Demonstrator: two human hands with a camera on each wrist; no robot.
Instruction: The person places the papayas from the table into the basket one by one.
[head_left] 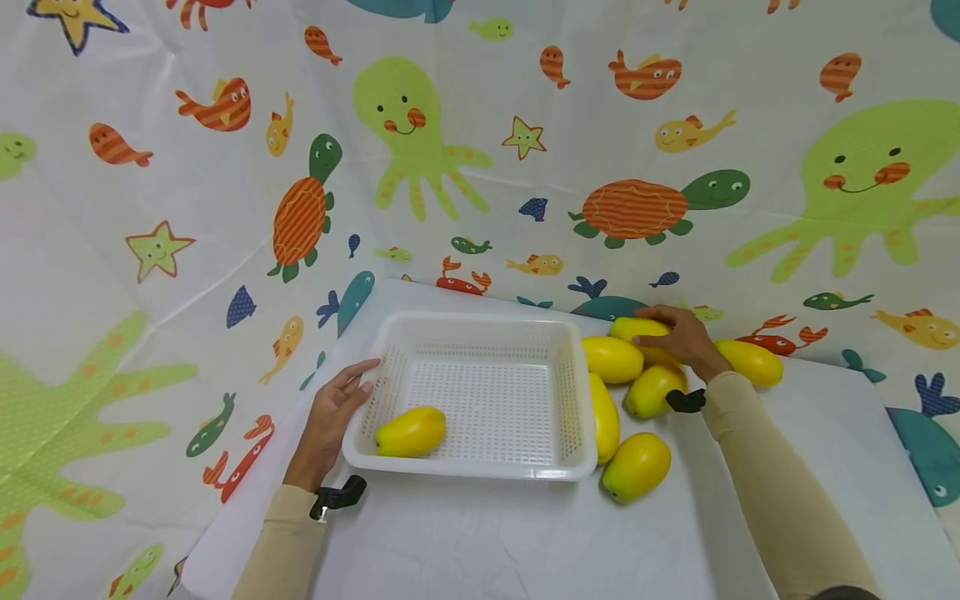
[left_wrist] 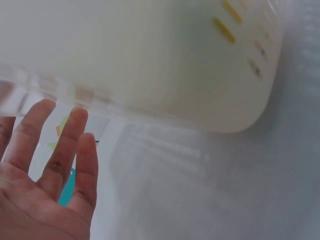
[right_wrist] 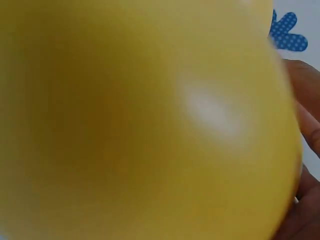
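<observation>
A white perforated plastic basket [head_left: 480, 468] sits on the table with one yellow papaya [head_left: 411, 432], green at its tip, inside at the front left. At the basket's left rim is my left hand [head_left: 330, 421], its extended fingertips touching the side; the left wrist view shows those fingers [left_wrist: 86, 165] nearly straight against the wall. My right hand [head_left: 681, 337] reaches to the back of the papaya pile and holds a papaya [head_left: 632, 327] between thumb and fingers. A papaya [right_wrist: 150, 120] fills most of the right wrist view, with fingers partly visible behind it.
Several more papayas lie right of the basket, including a front one [head_left: 637, 467], one against the basket wall [head_left: 604, 417] and one beyond my right wrist [head_left: 750, 363]. A white cloth [head_left: 465, 542] covers the table. Behind it hangs a sea-animal print sheet [head_left: 525, 100].
</observation>
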